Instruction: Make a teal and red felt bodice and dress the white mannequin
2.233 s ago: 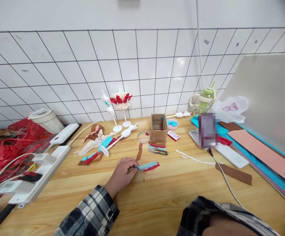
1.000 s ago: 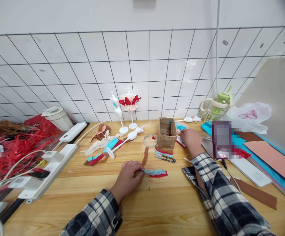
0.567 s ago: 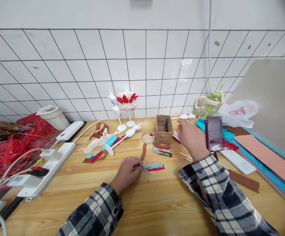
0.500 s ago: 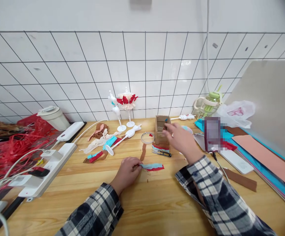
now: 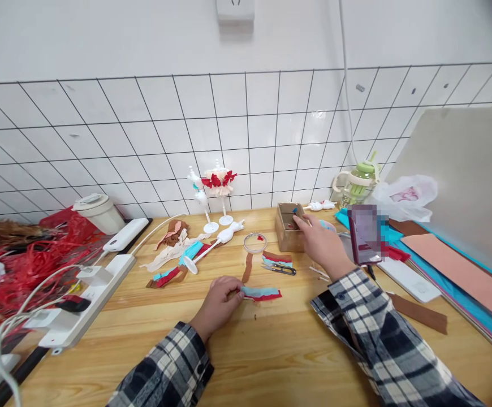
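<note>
My left hand rests on the wooden table, fingers pinched on the left end of a blue and red paper strip that lies flat. My right hand reaches over the right rim of a small open cardboard box, fingertips at its opening; whether they hold anything is hidden. Small snips and layered paper pieces lie in front of the box. A brown paper strip and a round clear lid sit just left of it.
White doll stands with red trim stand by the tiled wall, paper scraps beside them. A power strip and red raffia fill the left. A phone, green bottle and coloured paper sheets are at the right.
My right arm came up from the bottom edge, reached to the far right of the box, then swung left onto the box's opening. My left hand kept hold of the strip.
</note>
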Tool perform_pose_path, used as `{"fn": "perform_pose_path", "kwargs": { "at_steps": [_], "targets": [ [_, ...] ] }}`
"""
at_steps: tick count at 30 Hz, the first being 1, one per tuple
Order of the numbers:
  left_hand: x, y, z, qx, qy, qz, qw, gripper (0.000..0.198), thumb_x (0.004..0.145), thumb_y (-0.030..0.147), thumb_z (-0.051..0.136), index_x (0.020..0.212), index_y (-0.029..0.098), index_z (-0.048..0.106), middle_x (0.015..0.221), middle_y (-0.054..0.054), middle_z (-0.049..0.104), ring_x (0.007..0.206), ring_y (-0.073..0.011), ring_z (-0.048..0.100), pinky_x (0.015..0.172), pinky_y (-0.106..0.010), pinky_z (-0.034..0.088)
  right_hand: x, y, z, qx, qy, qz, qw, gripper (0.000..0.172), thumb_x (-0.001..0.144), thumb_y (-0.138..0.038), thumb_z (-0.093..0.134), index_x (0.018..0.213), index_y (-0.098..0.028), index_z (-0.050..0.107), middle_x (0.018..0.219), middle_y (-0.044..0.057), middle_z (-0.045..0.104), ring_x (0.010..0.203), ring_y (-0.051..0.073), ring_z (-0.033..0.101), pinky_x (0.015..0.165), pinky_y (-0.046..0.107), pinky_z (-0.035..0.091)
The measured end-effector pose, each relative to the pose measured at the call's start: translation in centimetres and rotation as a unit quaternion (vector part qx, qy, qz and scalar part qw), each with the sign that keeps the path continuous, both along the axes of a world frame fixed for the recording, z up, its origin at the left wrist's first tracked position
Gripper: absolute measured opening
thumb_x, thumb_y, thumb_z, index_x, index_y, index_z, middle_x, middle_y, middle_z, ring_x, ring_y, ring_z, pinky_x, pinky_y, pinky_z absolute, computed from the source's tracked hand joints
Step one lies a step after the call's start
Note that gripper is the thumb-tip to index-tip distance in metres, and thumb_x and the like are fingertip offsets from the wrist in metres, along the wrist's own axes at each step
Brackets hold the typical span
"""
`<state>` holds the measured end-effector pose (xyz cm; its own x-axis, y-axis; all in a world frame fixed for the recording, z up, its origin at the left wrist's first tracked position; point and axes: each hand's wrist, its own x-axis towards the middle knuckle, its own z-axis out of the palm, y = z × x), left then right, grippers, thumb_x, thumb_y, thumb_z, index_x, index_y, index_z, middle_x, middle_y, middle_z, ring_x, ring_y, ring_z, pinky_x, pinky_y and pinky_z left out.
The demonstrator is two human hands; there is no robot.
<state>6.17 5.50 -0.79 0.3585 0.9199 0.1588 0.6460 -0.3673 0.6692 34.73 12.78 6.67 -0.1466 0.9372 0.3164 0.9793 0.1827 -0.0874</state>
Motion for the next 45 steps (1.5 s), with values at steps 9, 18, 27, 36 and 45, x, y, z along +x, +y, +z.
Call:
{"fn": "perform_pose_path", "kwargs": {
  "at_steps": [9, 18, 27, 36, 45],
  "targets": [
    [-0.5, -0.7, 0.6, 0.019, -0.081, -0.074, 0.994, 0.024, 0.091, 0.033, 0.046, 0.083, 0.02, 0.065, 0.089, -0.006, 0.065, 0.09, -0.02, 0.057, 0.087, -0.034, 0.042, -7.0, -4.9, -6.2, -0.234, 0.348, 0.352, 0.837, 0.056, 0.093, -0.047, 0.046, 0.14, -0.018, 0.04, 0.122, 0.011, 0.061, 0.11, 0.022, 0.057, 0.095, 0.037, 0.043],
    [-0.1, -1.2, 0.3, -0.094, -0.103, 0.043, 0.989, 0.029, 0.088, 0.042, 0.048, 0.086, 0.017, 0.064, 0.08, -0.004, 0.068, 0.076, -0.0201, 0.062, 0.07, -0.031, 0.05, -5.9, -5.2, -6.9, -0.344, 0.41, 0.269, 0.801, 0.049, 0.077, -0.023, 0.067, 0.124, -0.021, 0.054, 0.077, -0.002, 0.06, 0.065, 0.012, 0.055, 0.058, 0.022, 0.041],
    [1.6, -3.0, 1.6, 0.15, 0.205, -0.185, 0.949, 0.023, 0.092, 0.022, 0.047, 0.107, 0.023, 0.064, 0.102, -0.005, 0.069, 0.094, -0.0208, 0.062, 0.086, -0.038, 0.05, -4.5, -6.2, -6.5, -0.253, 0.182, 0.211, 0.926, 0.041, 0.079, -0.03, 0.064, 0.119, -0.024, 0.06, 0.1, 0.004, 0.07, 0.091, 0.021, 0.063, 0.077, 0.03, 0.044],
    [1.4, -2.6, 1.1, 0.21, 0.233, -0.193, 0.93, 0.031, 0.092, 0.017, 0.045, 0.12, 0.022, 0.058, 0.112, -0.007, 0.066, 0.104, -0.0219, 0.058, 0.093, -0.04, 0.048, -4.9, -6.3, -6.3, -0.228, 0.1, 0.176, 0.952, 0.047, 0.092, -0.029, 0.041, 0.138, -0.021, 0.041, 0.111, 0.011, 0.069, 0.098, 0.025, 0.065, 0.078, 0.033, 0.046],
    [1.4, -2.2, 1.4, 0.152, 0.273, -0.18, 0.933, 0.034, 0.092, 0.029, 0.048, 0.126, 0.028, 0.055, 0.128, -0.004, 0.062, 0.122, -0.0273, 0.05, 0.108, -0.053, 0.029, -3.3, -5.6, -4.7, -0.183, 0.015, 0.083, 0.98, 0.033, 0.09, -0.037, 0.049, 0.119, -0.024, 0.058, 0.1, 0.011, 0.068, 0.087, 0.025, 0.065, 0.07, 0.031, 0.045]
  ]
}}
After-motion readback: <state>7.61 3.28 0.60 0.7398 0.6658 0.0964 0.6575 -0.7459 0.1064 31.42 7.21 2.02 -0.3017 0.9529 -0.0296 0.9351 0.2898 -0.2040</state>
